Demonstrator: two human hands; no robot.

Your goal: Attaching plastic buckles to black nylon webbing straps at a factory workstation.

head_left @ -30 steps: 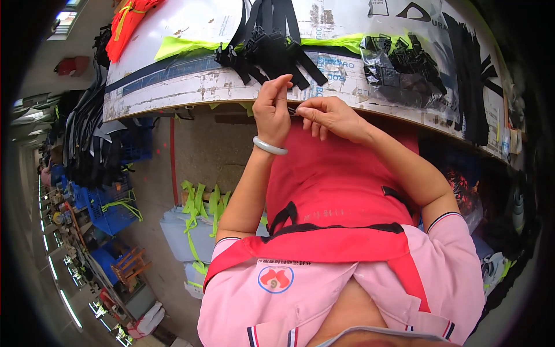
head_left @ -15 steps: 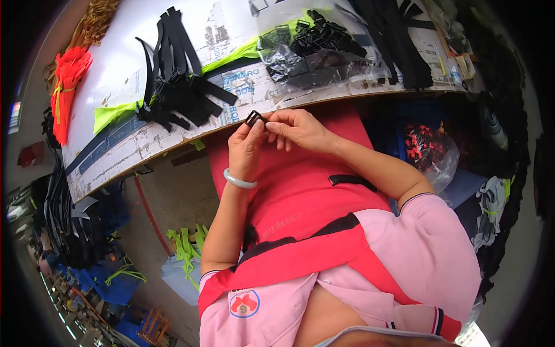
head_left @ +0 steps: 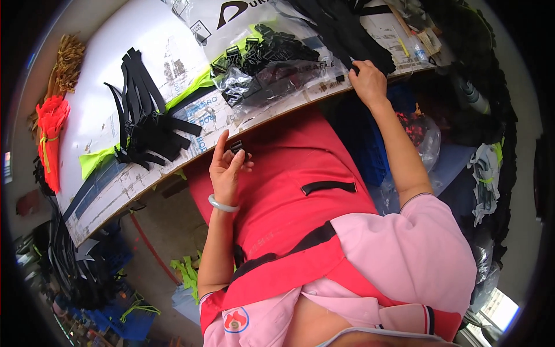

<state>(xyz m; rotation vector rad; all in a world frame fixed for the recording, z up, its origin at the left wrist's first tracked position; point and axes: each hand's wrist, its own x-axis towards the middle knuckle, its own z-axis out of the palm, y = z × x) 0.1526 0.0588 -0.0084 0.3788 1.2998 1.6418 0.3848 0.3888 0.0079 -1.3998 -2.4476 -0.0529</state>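
Toward the right end of the table (head_left: 104, 72): long black straps (head_left: 350, 34), flat, woven-looking, bundled. At their table-edge ends: right hand (head_left: 370, 84), arm outstretched, fingers bent; pinching, cannot tell. Before the table's front edge: left hand (head_left: 225, 176), index raised, thumb and curled fingers pinching buckle (head_left: 236, 146), black, slotted, plastic-looking.

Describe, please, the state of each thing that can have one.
Left hand: holding black buckle, forefinger extended
Right hand: at black straps, grip unclear
Clear bag: crumpled
Strap pile: fanned out
Orange bundle: tied
Tabletop: scuffed
Red apron: being worn
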